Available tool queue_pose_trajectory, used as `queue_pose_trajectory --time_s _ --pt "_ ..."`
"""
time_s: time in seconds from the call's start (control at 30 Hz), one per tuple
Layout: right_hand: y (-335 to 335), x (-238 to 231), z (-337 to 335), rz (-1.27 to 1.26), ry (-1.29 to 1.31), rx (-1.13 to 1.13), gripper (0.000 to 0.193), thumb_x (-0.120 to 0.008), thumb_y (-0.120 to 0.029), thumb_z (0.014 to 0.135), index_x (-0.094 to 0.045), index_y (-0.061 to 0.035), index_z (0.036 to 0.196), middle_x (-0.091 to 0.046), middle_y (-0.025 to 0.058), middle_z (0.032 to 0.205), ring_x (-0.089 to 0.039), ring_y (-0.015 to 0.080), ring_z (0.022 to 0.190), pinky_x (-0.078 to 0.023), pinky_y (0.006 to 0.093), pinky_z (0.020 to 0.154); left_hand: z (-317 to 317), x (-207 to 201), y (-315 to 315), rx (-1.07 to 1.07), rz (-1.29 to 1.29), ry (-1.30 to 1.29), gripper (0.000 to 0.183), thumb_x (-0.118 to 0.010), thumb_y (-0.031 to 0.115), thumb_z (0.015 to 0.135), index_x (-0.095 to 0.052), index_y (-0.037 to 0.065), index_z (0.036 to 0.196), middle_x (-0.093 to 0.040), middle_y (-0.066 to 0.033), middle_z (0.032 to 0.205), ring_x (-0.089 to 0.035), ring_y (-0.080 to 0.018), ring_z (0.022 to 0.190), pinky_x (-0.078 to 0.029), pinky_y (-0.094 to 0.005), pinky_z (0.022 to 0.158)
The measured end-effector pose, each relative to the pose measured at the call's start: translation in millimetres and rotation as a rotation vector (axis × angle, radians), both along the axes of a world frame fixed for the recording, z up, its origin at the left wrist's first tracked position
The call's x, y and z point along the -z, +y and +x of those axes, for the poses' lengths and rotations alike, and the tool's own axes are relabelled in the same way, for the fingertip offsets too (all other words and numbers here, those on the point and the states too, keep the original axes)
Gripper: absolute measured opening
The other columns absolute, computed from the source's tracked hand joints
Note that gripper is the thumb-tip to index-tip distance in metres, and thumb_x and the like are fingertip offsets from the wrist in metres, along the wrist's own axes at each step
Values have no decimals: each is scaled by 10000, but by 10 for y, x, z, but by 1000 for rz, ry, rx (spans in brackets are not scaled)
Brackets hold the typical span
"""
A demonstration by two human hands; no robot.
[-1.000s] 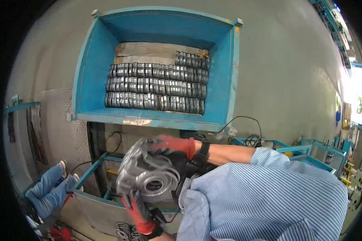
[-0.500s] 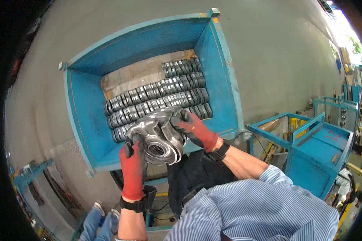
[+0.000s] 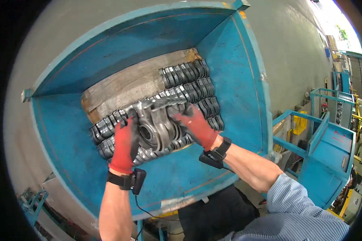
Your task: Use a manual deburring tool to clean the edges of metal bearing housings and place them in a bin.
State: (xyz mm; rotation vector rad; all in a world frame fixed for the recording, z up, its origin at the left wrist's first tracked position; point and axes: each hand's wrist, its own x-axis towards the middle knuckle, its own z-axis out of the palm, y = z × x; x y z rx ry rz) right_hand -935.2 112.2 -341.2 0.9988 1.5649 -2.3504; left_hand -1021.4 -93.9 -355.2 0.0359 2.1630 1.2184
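Observation:
Between my two hands hangs a small stack of grey stamped metal parts, each with a round hole and wavy edges. My left hand, in a red glove with dark fingers, is closed on its left side. On the upper right side, my right hand grips it in a matching glove. The stack is over the inside of a large blue metal bin. Below it, nested rows of similar metal parts stand on edge, partly hidden by the stack and my hands.
A brown cardboard sheet lines the bin floor at the back left. The bin's tall walls surround the rows. A blue metal frame and cart stand to the right. Dark cloth hangs by the bin's near edge, and a cable trails from my left wrist.
Both hands have carried the stack of metal parts forward, from above the bin's near edge to over the rows inside. The view has moved closer to the bin.

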Motion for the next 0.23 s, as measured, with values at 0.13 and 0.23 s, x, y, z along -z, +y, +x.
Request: queue_pose_trajectory --time_s 0.13,0.23 --pt "38 703 -455 125 -24 -72 600 -713 -240 734 -430 50 1177 -552 154 1088 -520 179 981 -412 309 855 -469 819 63 -290 348 -244 251 -454 186 924 -548 12 1080 -608 -59 951 -589 -156 796 -479 -281 730" --pt "61 1451 -579 261 -2 -77 671 -708 -303 736 -392 51 1210 -511 222 1158 -503 234 1072 -379 334 917 -798 1392 83 -310 313 -307 248 -480 184 912 -551 22 1086 -613 -62 976 -601 -165 825 -490 -308 764"
